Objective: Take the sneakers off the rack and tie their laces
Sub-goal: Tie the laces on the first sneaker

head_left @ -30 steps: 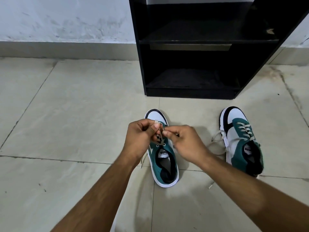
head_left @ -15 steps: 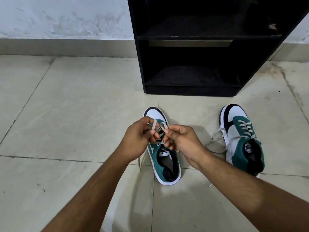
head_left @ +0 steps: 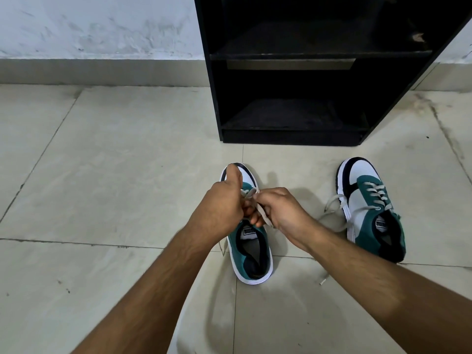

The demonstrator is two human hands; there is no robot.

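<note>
Two teal, white and black sneakers stand on the tiled floor. The left sneaker (head_left: 251,254) lies under my hands, toe pointing toward the rack. My left hand (head_left: 222,203) is closed on one strand of its beige lace (head_left: 261,212), thumb stretched forward over the toe. My right hand (head_left: 279,209) pinches the other strand close beside it. The lace eyelets are hidden by my hands. The right sneaker (head_left: 370,208) stands apart, its lace (head_left: 332,210) loose on the floor.
The black shoe rack (head_left: 304,72) stands against the wall just beyond the sneakers, its shelves bare. A lace tip (head_left: 322,281) trails on the tiles between the two shoes. Open tiled floor (head_left: 115,162) spreads to the left.
My hands have drawn closer together over the left sneaker's lace, and my left thumb has stretched forward over the toe. The right sneaker has not moved.
</note>
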